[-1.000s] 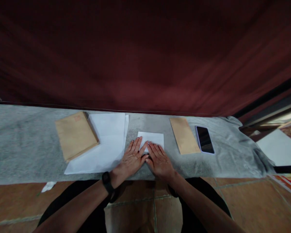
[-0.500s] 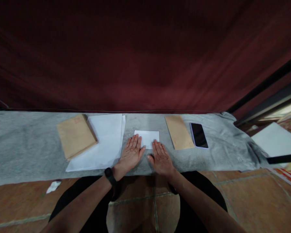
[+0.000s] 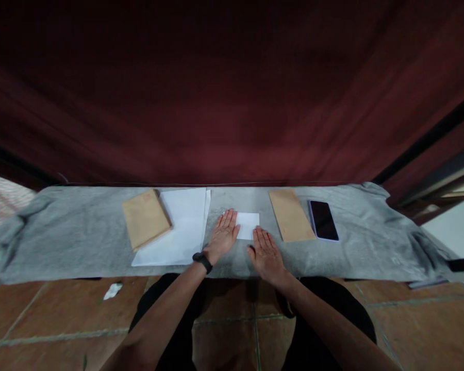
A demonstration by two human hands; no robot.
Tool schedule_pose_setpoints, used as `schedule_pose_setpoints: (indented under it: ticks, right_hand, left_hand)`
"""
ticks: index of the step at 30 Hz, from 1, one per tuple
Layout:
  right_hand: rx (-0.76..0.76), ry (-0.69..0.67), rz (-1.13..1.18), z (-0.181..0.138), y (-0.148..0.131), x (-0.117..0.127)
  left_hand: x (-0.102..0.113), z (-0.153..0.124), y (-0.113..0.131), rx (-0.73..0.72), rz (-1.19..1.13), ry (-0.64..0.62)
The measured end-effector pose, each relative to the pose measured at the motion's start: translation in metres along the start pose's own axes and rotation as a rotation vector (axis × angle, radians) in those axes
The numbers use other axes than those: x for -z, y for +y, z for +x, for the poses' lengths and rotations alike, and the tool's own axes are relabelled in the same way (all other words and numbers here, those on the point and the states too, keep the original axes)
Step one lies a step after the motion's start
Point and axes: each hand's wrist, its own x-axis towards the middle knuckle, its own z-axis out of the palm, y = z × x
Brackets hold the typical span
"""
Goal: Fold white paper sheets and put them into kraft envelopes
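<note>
A small folded sheet of white paper (image 3: 249, 224) lies flat on the grey cloth between my hands. My left hand (image 3: 223, 236) rests palm down over the paper's left part, fingers stretched out and reaching its far edge. The fingertips of my right hand (image 3: 268, 256), also flat and stretched out, are at the paper's near right corner, while the palm is over the cloth. Left of my left hand are larger white sheets (image 3: 185, 221). A brown envelope (image 3: 292, 215) lies to the right of my right hand.
A stack of brown envelopes (image 3: 146, 218) partly covers the white sheets. A phone (image 3: 324, 220) with a purple edge lies right of the single envelope. The grey cloth (image 3: 81, 232) covers a narrow bench before a dark red curtain (image 3: 224, 103). A white scrap (image 3: 113, 291) is on the tiled floor.
The view has shifted, so things appear further right. My left hand has slid up to the paper's far edge. My right hand now covers less of its near right corner.
</note>
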Motion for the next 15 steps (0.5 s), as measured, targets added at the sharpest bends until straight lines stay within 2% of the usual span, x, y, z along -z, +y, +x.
schedule_pose_setpoints:
  ticks: [5,11,15]
  right_hand:
    - [-0.052,-0.018,0.018,0.015,0.009,0.005]
    - [0.079,-0.046,0.12,0.046,0.003,-0.001]
    - [0.111,-0.07,0.106,0.05,-0.001,-0.014]
  left_hand:
    - [0.0,-0.007,0.0,0.048,0.009,0.022]
    - [0.003,-0.018,0.019,-0.143,-0.003,-0.037]
    - [-0.001,-0.024,0.019,-0.107,-0.007,-0.049]
